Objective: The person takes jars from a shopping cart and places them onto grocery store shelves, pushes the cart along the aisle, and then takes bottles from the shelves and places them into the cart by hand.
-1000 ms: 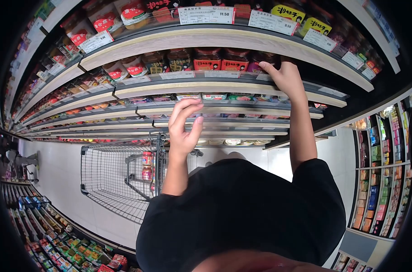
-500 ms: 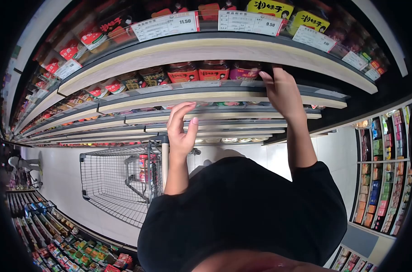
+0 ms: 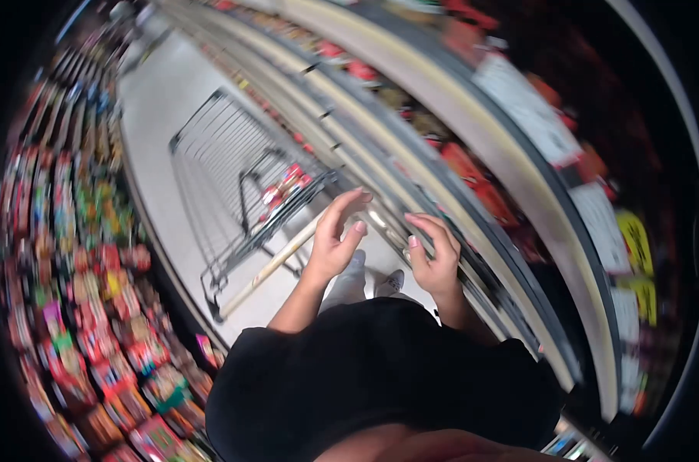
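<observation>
My left hand is raised in front of my body with its fingers curved and apart, holding nothing, close to the handle of a wire shopping cart. To its right, my right hand is also empty, its thumb and fingers apart, beside the shelf edges. Several red-labelled jars lie in the cart near the handle end. The view is smeared by motion.
Tiered shelves with jars and price tags run diagonally along the right. Another shelf of colourful packages stands on the left. Pale floor lies between them, with my feet below my hands.
My view has turned, so the shelves now slant on the right and the cart lies ahead. My right hand has come away from the jar shelf, down beside my left hand.
</observation>
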`<action>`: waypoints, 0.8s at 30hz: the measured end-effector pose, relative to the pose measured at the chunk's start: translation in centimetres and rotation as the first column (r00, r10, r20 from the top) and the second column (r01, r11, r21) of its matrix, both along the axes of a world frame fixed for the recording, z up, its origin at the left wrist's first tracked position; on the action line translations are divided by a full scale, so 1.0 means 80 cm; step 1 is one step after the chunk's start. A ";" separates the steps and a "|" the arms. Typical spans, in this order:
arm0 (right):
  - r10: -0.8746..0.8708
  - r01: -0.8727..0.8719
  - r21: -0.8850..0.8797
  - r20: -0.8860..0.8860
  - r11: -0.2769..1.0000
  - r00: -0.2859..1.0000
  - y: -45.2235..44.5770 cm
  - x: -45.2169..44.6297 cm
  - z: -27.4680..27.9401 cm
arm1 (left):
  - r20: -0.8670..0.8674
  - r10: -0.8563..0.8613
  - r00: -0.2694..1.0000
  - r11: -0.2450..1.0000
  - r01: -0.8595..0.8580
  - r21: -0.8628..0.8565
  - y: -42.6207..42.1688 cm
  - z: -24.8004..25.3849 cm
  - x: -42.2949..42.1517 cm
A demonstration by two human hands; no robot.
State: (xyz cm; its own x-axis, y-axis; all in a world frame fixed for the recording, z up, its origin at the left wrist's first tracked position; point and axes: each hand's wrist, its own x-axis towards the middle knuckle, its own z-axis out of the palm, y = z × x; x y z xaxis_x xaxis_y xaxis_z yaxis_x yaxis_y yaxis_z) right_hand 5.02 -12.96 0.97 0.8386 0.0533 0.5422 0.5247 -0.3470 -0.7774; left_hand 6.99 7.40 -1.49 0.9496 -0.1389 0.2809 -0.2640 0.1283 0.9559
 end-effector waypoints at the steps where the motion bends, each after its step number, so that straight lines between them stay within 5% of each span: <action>1: 0.057 -0.057 0.009 -0.027 0.998 0.998 0.013 0.012 -0.011 | -0.046 0.067 0.997 0.997 -0.068 -0.028 0.019 -0.009 -0.016; 5: 0.295 -0.283 0.108 -0.115 0.953 0.949 0.096 0.051 -0.046 | -0.082 0.341 0.937 0.940 -0.338 0.043 0.100 -0.025 -0.085; 9: 0.496 -0.485 0.115 -0.108 0.867 0.861 0.185 0.072 -0.033 | -0.122 0.584 0.802 0.803 -0.593 -0.060 0.165 -0.024 -0.128; 19: 0.714 -0.713 -0.017 0.031 0.700 0.700 0.402 0.107 0.003 | -0.036 0.685 0.728 0.715 -0.681 -0.161 0.362 -0.026 -0.104; 24: 0.626 -0.654 -0.142 -0.197 0.743 0.755 0.439 0.155 -0.011 | -0.117 0.616 0.779 0.769 -0.627 -0.127 0.436 -0.048 -0.019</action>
